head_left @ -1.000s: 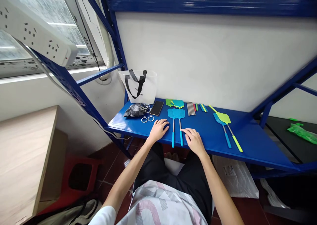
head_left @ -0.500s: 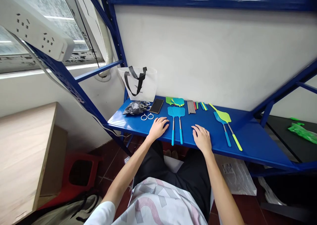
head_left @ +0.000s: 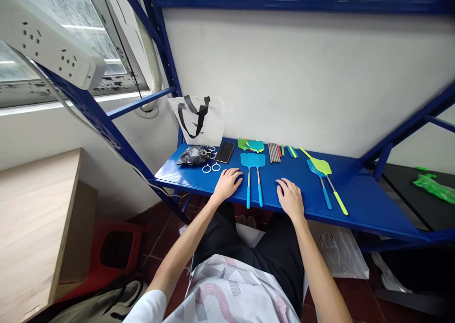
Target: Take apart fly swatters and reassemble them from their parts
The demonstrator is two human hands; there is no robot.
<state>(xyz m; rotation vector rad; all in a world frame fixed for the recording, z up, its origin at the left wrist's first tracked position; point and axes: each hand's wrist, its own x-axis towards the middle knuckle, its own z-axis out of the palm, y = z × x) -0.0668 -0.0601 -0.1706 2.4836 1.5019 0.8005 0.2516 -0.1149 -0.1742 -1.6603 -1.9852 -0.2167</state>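
My left hand (head_left: 228,184) rests palm down on the blue shelf (head_left: 284,190), fingers stretched out, holding nothing. Just right of it, two blue fly swatters (head_left: 253,161) lie side by side, their handles reaching over the front edge. My right hand (head_left: 290,196) also lies flat and empty on the shelf, right of those swatters. Farther right, a yellow-green fly swatter (head_left: 321,166) partly covers another blue fly swatter (head_left: 314,168). Toward the back are loose swatter heads (head_left: 255,146), several metal rods (head_left: 274,153) and short coloured handles (head_left: 292,152).
At the shelf's left end stand a white bag (head_left: 209,124) with black straps, a black plastic bag (head_left: 193,155), white rings (head_left: 216,167) and a phone (head_left: 224,152). Blue frame posts (head_left: 167,52) rise at both sides. A wooden table (head_left: 35,218) and red stool (head_left: 117,247) are at left.
Both hands stay resting in nearly the same places; the right one shifts very slightly. The view moves a little. Nothing on the shelf has visibly moved.
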